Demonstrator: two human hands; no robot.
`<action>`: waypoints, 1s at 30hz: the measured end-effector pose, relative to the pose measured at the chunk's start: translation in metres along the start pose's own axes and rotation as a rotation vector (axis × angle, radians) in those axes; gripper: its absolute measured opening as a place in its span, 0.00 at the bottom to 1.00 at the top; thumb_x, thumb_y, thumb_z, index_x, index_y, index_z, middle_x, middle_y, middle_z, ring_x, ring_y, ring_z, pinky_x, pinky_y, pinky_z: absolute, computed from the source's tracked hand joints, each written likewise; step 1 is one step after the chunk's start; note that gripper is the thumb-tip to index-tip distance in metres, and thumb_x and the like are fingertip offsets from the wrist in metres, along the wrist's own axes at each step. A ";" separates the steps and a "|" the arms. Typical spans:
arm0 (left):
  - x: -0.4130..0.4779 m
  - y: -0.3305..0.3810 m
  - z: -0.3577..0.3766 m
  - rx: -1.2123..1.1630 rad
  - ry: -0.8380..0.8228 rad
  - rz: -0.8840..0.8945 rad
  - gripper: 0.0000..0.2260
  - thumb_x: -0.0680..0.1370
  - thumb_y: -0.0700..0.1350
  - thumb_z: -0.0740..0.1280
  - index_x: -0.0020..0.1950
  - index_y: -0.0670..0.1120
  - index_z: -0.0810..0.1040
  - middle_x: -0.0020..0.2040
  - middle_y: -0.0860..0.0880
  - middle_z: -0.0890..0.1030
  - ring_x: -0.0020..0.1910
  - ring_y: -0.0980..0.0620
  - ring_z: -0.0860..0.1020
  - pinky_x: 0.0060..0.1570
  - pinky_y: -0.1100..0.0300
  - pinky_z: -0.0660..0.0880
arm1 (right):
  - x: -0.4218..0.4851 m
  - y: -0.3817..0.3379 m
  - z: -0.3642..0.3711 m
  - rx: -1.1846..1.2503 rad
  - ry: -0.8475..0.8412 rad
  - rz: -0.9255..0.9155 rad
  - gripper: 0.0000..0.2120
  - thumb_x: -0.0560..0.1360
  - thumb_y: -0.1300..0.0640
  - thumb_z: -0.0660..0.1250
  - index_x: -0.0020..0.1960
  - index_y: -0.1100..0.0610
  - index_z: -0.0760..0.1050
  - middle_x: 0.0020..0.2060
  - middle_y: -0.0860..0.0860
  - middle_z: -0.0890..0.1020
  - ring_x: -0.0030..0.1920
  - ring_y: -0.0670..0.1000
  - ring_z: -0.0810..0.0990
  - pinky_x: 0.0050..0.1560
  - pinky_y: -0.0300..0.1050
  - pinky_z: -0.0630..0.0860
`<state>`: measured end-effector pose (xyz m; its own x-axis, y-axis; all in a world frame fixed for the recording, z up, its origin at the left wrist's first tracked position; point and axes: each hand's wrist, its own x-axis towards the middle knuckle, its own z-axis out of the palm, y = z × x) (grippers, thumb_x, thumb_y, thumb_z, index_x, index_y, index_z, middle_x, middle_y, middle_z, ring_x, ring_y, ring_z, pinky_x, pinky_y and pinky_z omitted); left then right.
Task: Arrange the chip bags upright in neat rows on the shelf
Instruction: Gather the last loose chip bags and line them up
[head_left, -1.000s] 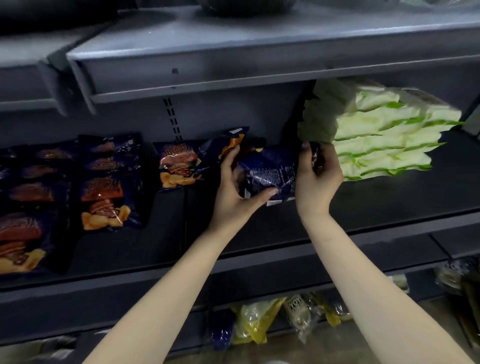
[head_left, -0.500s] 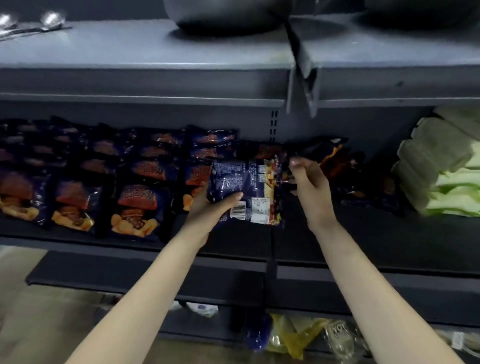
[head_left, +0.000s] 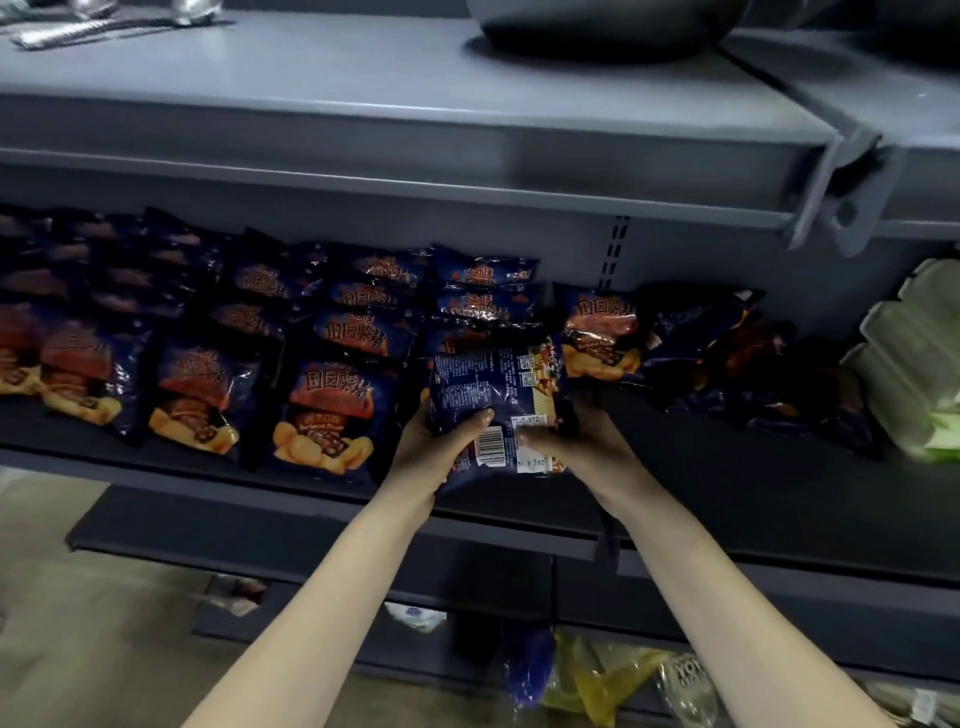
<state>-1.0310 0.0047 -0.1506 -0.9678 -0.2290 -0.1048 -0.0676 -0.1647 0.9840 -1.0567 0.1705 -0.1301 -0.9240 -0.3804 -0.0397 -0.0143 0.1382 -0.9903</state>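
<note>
The person's left hand (head_left: 434, 452) and right hand (head_left: 584, 447) are both gripping the lower edge of a glossy dark-blue chip bag (head_left: 493, 384). It is standing upright, barcoded back outward, over the dark grey metal shelf (head_left: 727, 499). Left of this bag neat rows of matching bags (head_left: 322, 410) are standing, right of it tumbled loose bags (head_left: 727, 353) are lying, and its slot is probably directly behind.

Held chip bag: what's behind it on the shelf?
Behind the held chip bag, gripped by the left hand and right hand, a row of chip bags runs back; only their tops show. Their lower halves and the shelf under them are covered.
</note>
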 end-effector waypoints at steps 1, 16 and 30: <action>0.000 0.002 0.000 0.032 -0.005 0.021 0.18 0.73 0.41 0.70 0.61 0.49 0.72 0.54 0.54 0.80 0.54 0.54 0.78 0.54 0.62 0.75 | 0.000 -0.003 0.002 0.010 0.029 0.002 0.13 0.72 0.62 0.72 0.49 0.48 0.74 0.46 0.45 0.81 0.48 0.43 0.80 0.54 0.43 0.77; 0.017 0.016 -0.008 -0.088 -0.305 0.139 0.42 0.57 0.65 0.76 0.64 0.45 0.71 0.57 0.50 0.80 0.60 0.51 0.76 0.62 0.52 0.70 | -0.006 0.018 -0.015 0.986 -0.369 0.664 0.27 0.79 0.42 0.52 0.52 0.63 0.79 0.37 0.61 0.82 0.26 0.51 0.80 0.23 0.40 0.77; -0.006 0.009 0.015 -0.751 0.009 -0.234 0.21 0.75 0.55 0.65 0.63 0.46 0.75 0.59 0.43 0.79 0.56 0.46 0.79 0.48 0.51 0.78 | -0.003 0.007 -0.025 0.457 -0.134 0.114 0.42 0.53 0.36 0.79 0.62 0.49 0.70 0.39 0.48 0.80 0.39 0.48 0.77 0.37 0.39 0.75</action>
<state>-1.0294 0.0191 -0.1389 -0.9463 -0.1157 -0.3020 -0.0842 -0.8135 0.5755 -1.0633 0.1952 -0.1334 -0.8523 -0.5043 -0.1388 0.2812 -0.2181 -0.9345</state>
